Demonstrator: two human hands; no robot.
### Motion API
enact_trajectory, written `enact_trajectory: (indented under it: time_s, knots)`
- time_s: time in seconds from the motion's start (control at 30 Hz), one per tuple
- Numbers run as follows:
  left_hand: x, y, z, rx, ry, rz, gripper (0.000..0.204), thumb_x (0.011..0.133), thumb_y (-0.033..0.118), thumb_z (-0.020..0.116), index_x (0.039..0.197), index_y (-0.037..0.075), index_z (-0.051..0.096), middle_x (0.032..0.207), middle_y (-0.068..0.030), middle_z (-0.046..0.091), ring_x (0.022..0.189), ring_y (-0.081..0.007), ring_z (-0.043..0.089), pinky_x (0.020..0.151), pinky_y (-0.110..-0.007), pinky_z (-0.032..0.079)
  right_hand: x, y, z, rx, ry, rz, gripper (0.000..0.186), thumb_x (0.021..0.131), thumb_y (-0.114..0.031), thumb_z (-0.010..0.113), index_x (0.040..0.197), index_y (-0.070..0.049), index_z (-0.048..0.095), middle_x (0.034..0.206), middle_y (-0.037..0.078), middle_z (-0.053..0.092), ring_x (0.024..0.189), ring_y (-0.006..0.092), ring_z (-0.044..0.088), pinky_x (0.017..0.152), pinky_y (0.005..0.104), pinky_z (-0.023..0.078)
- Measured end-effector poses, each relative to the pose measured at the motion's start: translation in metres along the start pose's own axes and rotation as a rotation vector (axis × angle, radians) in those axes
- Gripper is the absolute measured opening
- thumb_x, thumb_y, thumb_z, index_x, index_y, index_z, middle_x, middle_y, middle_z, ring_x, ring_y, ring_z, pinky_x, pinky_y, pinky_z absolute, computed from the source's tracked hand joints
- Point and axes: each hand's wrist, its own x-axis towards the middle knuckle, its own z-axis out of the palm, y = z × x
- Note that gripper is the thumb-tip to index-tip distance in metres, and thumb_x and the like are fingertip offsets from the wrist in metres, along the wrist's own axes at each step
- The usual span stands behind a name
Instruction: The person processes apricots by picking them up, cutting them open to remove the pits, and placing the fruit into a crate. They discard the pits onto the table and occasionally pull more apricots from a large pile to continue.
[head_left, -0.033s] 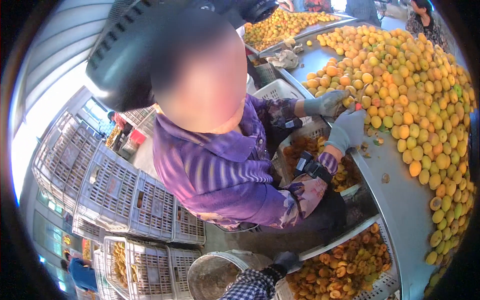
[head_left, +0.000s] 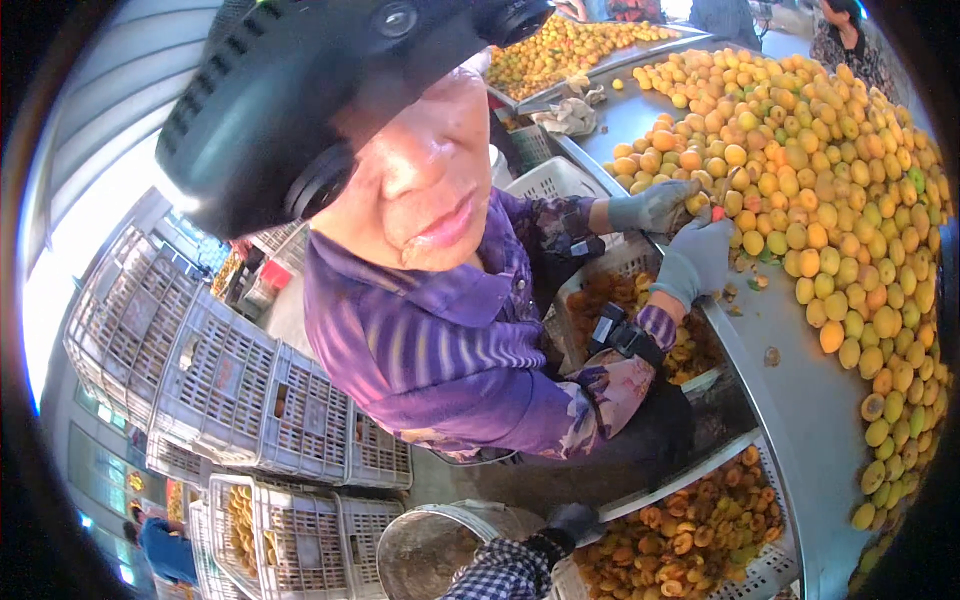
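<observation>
My left hand [head_left: 575, 524], in a dark glove below a black-and-white checked sleeve, is at the lower middle. Its bent fingers close on the near corner of a pale plastic crate [head_left: 675, 488]. Inside that crate lie many split, pitted apricots [head_left: 690, 530], orange and brown. My right hand is out of view. Beside me a co-worker in a purple patterned jacket [head_left: 450, 350] sits at the metal table [head_left: 780, 400]. That person's grey-gloved hands [head_left: 690, 240] hold an apricot [head_left: 697, 204] at the edge of a large heap of whole apricots [head_left: 830, 190].
A worn bucket [head_left: 430, 550] stands left of my forearm. Stacked pale crates [head_left: 210, 370] fill the left side. Another crate of split apricots [head_left: 610, 290] sits under the co-worker's arms. A crumpled cloth [head_left: 570, 115] lies on the far table edge. Other people work farther off.
The co-worker's head has tilted very slightly. My left hand stays at the crate's corner.
</observation>
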Motion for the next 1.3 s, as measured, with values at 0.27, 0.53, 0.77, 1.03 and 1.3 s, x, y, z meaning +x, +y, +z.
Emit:
enact_trajectory:
  time_s: [0.27,0.53,0.77,1.03,1.3]
  knots:
    - [0.024,-0.02,0.027,-0.018,0.047,0.083,0.042,0.071,0.048,0.058,0.087,0.01,0.065,0.076,-0.0158,0.064,0.073,-0.0341,0.062,0.067,-0.042,0.048,0.012,-0.001,0.005,-0.02,-0.004,0.018,0.029,0.083,-0.026,0.056,0.087,0.002,0.061,0.072,0.013,0.059,0.061,0.0241,0.057,0.052,0.0306,0.051]
    - [0.025,-0.016,0.018,-0.008,-0.104,0.076,0.048,0.071,0.051,0.058,0.093,0.01,0.064,0.078,-0.0159,0.064,0.073,-0.0343,0.062,0.068,-0.043,0.048,0.015,0.004,0.006,-0.034,0.004,0.021,0.028,0.082,-0.026,0.058,0.09,0.001,0.059,0.074,0.013,0.059,0.063,0.0242,0.057,0.053,0.0309,0.051]
    - [0.013,-0.011,0.008,0.033,-0.023,0.085,0.048,0.072,0.051,0.056,0.086,0.006,0.065,0.074,-0.0176,0.064,0.072,-0.0351,0.062,0.066,-0.044,0.048,0.016,0.008,0.002,-0.036,0.007,0.021,0.029,0.081,-0.025,0.059,0.093,0.001,0.058,0.076,0.013,0.058,0.064,0.0244,0.057,0.054,0.0311,0.05]
    - [0.005,0.008,-0.014,0.042,-0.051,0.001,0.053,0.072,0.051,0.058,0.099,0.006,0.062,0.079,-0.02,0.063,0.072,-0.036,0.062,0.066,-0.044,0.049,0.019,0.015,-0.003,-0.036,0.008,0.026,0.03,0.08,-0.025,0.06,0.096,0.0,0.057,0.078,0.013,0.058,0.066,0.0245,0.057,0.055,0.0314,0.05]
    - [0.026,-0.018,0.023,-0.006,0.047,0.069,0.052,0.072,0.054,0.057,0.094,0.007,0.064,0.08,-0.0199,0.063,0.076,-0.0362,0.062,0.068,-0.045,0.049,0.025,0.017,-0.003,-0.037,0.007,0.022,0.031,0.079,-0.024,0.062,0.098,0.0,0.056,0.08,0.013,0.058,0.068,0.0247,0.057,0.056,0.0316,0.05]
